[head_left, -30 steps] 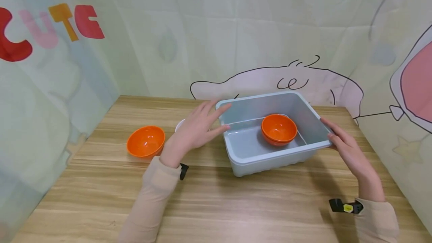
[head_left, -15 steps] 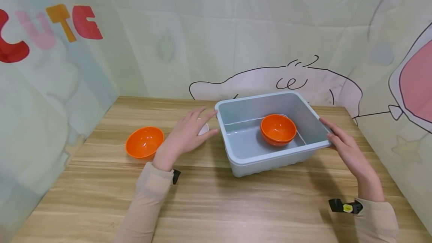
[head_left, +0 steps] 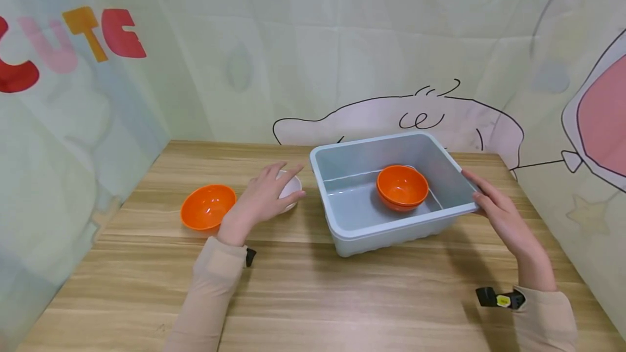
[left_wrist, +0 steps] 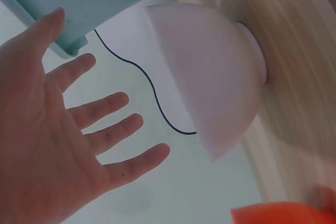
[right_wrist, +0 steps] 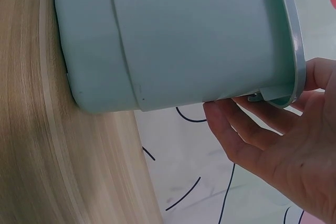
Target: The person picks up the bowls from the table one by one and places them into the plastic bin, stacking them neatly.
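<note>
My left hand (head_left: 256,197) hovers over a white bowl (head_left: 292,186) with its fingers spread. In the left wrist view the hand (left_wrist: 63,129) is apart from the white bowl (left_wrist: 220,72), which stands upright on its foot. My right hand (head_left: 504,213) grips the right end of a light blue plastic bin (head_left: 396,228). In the right wrist view the thumb is at the rim, with the fingers (right_wrist: 233,129) against the outer wall. Inside the bin sits a stack of orange bowls (head_left: 402,186).
Left of my left hand, another orange bowl (head_left: 207,208) stands on the wooden table (head_left: 313,292). Its edge also shows in the left wrist view as an orange rim (left_wrist: 283,213). A printed cloth backdrop (head_left: 303,58) hangs behind the table.
My left hand has moved away from the bin's left rim, leftward and down to the white bowl, exposing more of that bowl. The right hand and the bin stay put.
</note>
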A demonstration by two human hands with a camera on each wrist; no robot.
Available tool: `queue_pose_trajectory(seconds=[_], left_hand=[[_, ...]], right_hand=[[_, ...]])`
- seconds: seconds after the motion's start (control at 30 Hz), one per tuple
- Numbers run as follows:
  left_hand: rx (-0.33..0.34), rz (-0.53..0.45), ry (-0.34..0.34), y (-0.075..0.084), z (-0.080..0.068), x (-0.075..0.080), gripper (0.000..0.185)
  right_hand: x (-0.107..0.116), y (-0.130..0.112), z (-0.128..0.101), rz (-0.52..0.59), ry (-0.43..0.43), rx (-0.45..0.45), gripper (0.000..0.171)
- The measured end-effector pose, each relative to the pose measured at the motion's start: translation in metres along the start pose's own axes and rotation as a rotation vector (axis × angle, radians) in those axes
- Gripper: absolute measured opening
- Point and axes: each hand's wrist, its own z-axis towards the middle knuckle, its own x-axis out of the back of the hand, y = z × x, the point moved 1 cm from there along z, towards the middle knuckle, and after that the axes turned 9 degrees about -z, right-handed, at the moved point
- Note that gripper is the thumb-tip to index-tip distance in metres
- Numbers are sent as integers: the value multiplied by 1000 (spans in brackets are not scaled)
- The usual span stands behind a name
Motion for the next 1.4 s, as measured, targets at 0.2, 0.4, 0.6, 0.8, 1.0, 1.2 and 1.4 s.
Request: queue_pose_trajectory(seconds=[0.2, 0.4, 0.6, 0.8, 1.0, 1.2, 1.4], left_hand=[[25, 4, -8, -9, 5, -4, 68], [53, 13, -31, -13, 11, -7, 73], [75, 15, -57, -20, 15, -11, 78], [95, 10, -78, -24, 20, -15, 78], [107, 24, -92, -26, 22, -17, 79], [112, 30, -88, -30, 24, -17, 81], [123, 22, -117, -29, 25, -16, 82]], right_hand=[[0, -1, 1, 1, -4, -5, 47], [0, -1, 0, 2, -1, -6, 47], [-1, -1, 1, 2, -1, -5, 47], [0, 0, 0, 4, -3, -6, 47], [0, 0, 1, 7, -4, -4, 47], [0, 0, 0, 8, -1, 0, 47], [0, 0, 0, 9, 2, 6, 47]])
